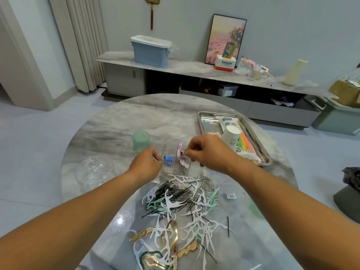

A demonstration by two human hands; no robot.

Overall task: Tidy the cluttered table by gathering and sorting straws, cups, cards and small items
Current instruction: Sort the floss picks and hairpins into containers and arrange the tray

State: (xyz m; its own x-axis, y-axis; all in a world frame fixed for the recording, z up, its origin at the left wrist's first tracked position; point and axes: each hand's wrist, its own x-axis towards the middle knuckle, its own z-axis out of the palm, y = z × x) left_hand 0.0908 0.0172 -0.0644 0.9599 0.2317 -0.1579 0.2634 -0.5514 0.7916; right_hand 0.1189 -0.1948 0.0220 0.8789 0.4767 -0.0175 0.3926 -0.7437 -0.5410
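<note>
1. We stand over a round grey marble-look table (120,121) in a pale room, with a low TV bench along the far wall.
2. We judge the step in hand to be sorting small items into the clear ribbed plastic cup (176,165), which sits mid-table just beyond the pile.
3. Our left hand (147,161) curls against the cup's left side, steadying it. Our right hand (206,152) pinches something small over the rim, too small for us to identify.
4. Inside the cup we see a pink clothes peg (179,151) standing upright and a blue block (169,158) low down.
5. Next we would let the pinched piece drop in, then reach back to the tangled heap of white and green floss picks, black hairpins and gold hair clips (175,207) nearest us. That tangle calls for picking one kind at a time.
6. The steel tray (262,151) on the right already holds a white paper cup (230,137) and bright straws (246,144).
</note>
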